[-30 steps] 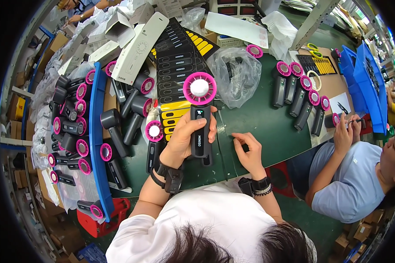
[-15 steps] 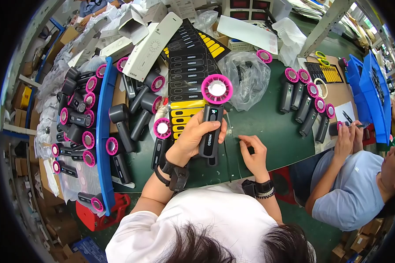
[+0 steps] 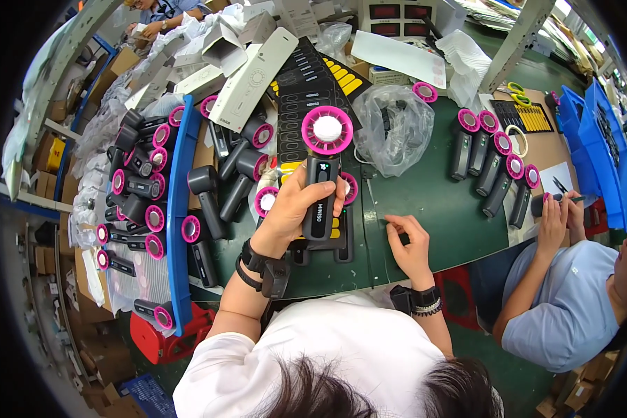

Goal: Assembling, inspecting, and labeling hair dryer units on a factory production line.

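Green surface (image 3: 432, 209) carries everything, crowded from end to end. Blue tray (image 3: 177, 209) at my left edge is packed with dark handheld fans with pink heads (image 3: 136, 184); more lie loose between the tray and my hands. Black and yellow flat packs (image 3: 306, 76) run up the middle, a white box (image 3: 254, 70) beside them, a crumpled clear bag (image 3: 393, 129) to the right. Another row of fans (image 3: 494, 164) lies far right, in front of a co-worker in a blue shirt whose hands (image 3: 557, 212) hold one.

Progress, my read: many fans are laid out, one is in hand, and I can't tell which piles count as finished.

My left hand (image 3: 296, 209) is clenched round the fan (image 3: 322, 191), upright over the packs, its small display lit. My right hand (image 3: 407, 244) rests on the surface just beside it, fingertips pinched; whether on something tiny I cannot tell. Loose fans crowd the left hand.
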A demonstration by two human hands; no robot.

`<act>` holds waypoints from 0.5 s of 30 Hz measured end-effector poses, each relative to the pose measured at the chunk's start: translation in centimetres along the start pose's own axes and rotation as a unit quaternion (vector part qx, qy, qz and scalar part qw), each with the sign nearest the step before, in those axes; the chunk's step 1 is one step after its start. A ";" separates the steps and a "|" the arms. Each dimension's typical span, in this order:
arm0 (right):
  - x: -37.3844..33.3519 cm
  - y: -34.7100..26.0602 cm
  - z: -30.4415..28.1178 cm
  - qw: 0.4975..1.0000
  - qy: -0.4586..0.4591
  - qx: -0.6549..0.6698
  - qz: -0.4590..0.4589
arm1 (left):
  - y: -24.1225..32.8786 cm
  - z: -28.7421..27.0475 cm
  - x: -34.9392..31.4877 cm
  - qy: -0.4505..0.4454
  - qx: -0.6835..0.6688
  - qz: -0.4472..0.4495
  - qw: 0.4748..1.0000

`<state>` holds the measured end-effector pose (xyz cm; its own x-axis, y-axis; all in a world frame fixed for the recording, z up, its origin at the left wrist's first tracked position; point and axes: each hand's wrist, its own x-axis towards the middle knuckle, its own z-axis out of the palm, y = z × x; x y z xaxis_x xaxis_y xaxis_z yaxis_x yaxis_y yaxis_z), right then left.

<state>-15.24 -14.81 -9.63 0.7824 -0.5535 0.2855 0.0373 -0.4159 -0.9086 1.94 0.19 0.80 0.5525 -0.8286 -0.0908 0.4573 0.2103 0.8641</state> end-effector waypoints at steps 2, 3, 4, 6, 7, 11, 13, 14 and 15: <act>0.0 -0.1 0.0 1.000 0.005 0.005 -0.002 | 0.8 0.0 -0.3 0.007 0.019 0.009 1.000; 0.0 -0.2 0.0 1.000 0.002 0.010 -0.006 | 1.1 -0.2 -0.5 0.011 0.023 0.013 1.000; 0.0 -0.2 -0.1 1.000 0.002 0.006 -0.007 | 1.2 -0.5 -0.7 0.012 0.029 0.028 0.999; -0.1 -0.2 -0.1 1.000 -0.001 0.000 -0.008 | 1.6 -1.0 -1.3 0.016 0.041 0.056 0.997; -0.2 -0.2 -0.1 1.000 -0.006 0.006 -0.012 | 1.9 -1.1 -1.7 0.022 0.045 0.061 0.997; -0.2 -0.4 0.0 1.000 -0.009 0.002 -0.015 | 3.0 -1.4 -3.3 0.070 0.035 0.098 0.992; -0.2 -0.6 -0.1 1.000 -0.008 -0.005 -0.015 | 3.3 -1.4 -3.9 0.084 0.021 0.111 0.990; -0.1 -0.5 0.1 1.000 -0.009 -0.006 -0.015 | 3.6 -1.5 -4.2 0.093 0.017 0.118 0.989; 0.0 -0.4 0.1 1.000 -0.015 0.006 -0.018 | 3.6 -1.7 -4.3 0.102 0.026 0.122 0.987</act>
<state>-15.17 -14.56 -9.28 0.7984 -0.5166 0.3093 0.0728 -0.4272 -0.9012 2.36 5.40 3.48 0.7728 -0.6340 0.0303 0.2597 0.3594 0.8963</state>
